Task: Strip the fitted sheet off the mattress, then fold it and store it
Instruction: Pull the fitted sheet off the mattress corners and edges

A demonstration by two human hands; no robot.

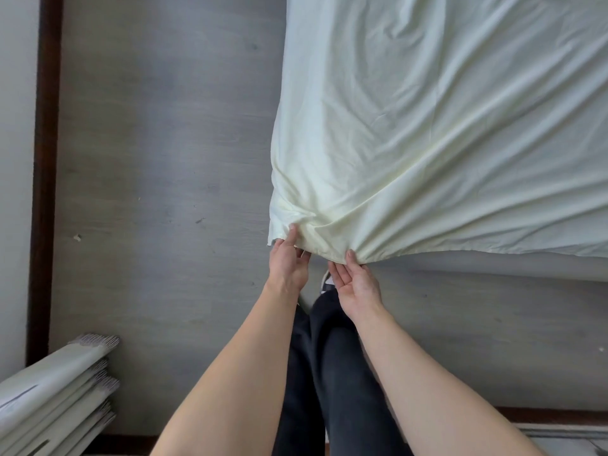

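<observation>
Here, I saw the pale yellow fitted sheet (444, 126) lying spread over the mattress at the upper right, with its near corner pulled toward me above the grey floor (164, 159). My left hand (288, 263) pinched the hem at the very corner, the thumb on top of the cloth. My right hand (358, 284) held the edge just beside it, palm turned up, the fingers curled under the gathered hem. The cloth looked thin, soft and light, and it made many folds running to the two hands. I judged it would not slip, but it would sag and bunch, so the best hold was the elastic hem at the corner. A stack of folded bedding (56, 396) lay at the lower left.
</observation>
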